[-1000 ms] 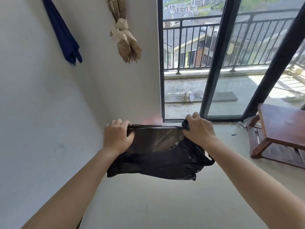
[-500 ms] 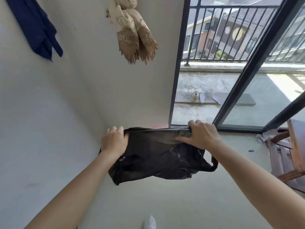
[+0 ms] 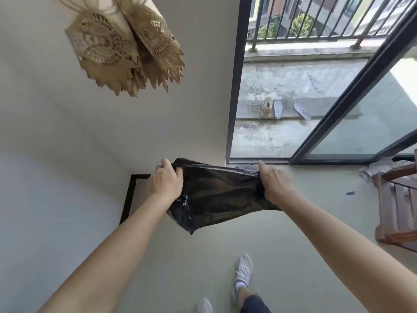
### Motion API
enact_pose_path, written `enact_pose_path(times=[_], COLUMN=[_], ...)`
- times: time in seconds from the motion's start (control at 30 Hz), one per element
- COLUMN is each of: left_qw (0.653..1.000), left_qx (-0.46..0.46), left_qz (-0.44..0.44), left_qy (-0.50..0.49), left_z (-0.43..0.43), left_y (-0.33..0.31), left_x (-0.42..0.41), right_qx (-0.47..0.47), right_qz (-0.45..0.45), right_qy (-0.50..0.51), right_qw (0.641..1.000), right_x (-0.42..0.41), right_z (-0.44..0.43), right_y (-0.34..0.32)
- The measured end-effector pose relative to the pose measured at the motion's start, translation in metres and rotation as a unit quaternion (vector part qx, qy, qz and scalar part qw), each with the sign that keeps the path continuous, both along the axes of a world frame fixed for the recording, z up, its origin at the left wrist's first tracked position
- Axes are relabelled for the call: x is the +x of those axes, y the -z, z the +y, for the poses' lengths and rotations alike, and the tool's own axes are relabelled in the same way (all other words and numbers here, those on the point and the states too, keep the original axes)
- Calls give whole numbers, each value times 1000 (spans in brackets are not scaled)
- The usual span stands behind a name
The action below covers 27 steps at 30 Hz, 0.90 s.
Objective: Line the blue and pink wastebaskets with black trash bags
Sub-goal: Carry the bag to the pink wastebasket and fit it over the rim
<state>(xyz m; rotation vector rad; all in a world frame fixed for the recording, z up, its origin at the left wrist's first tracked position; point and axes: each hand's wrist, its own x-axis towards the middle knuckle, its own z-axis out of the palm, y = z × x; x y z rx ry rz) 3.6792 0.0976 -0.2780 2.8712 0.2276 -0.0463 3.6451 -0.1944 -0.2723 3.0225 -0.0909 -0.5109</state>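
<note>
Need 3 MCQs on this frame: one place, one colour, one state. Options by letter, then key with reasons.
1. Where is the trash bag?
A. on the floor
B. in the air between both hands
C. on the wooden furniture

2. What colour is the bag?
A. black
B. blue
C. pink

3. How is the bag held?
A. left hand only
B. right hand only
C. both hands grip its top edge

Key: 1 B, it hangs clear of the floor. 2 A, the plastic is black. 3 C, left hand and right hand each clutch an upper corner.
</note>
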Motion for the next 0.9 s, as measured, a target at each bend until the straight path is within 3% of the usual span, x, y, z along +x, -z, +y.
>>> enact_pose_path(times=[0.17, 0.3, 0.4, 0.5, 0.63, 0.73, 0.9], left_qw=[999, 990, 977, 970, 961, 960, 960], left_qx=[2, -59, -108, -91, -93, -81, 27], left_qz=[29, 120, 179, 224, 262, 266, 239], left_qy=[-27, -46, -41, -9, 16, 32, 141], left_z=[-7, -2, 3, 6, 7, 8, 3], left_y=[60, 120, 179, 248, 344, 412, 503], left_x=[34, 55, 68, 82, 98, 109, 129], right_qx=[56, 91, 74, 66, 196, 314, 407], right_qz=[44, 67, 48, 50, 41, 73, 59], right_qy=[35, 78, 95, 109, 131, 165, 183], right_qw=[997, 990, 992, 991, 971, 932, 893], right_x=[62, 90, 96, 100, 107, 118, 150], right_z=[-5, 7, 25, 45, 67, 82, 99], right_y=[74, 126, 176, 238, 337, 413, 519])
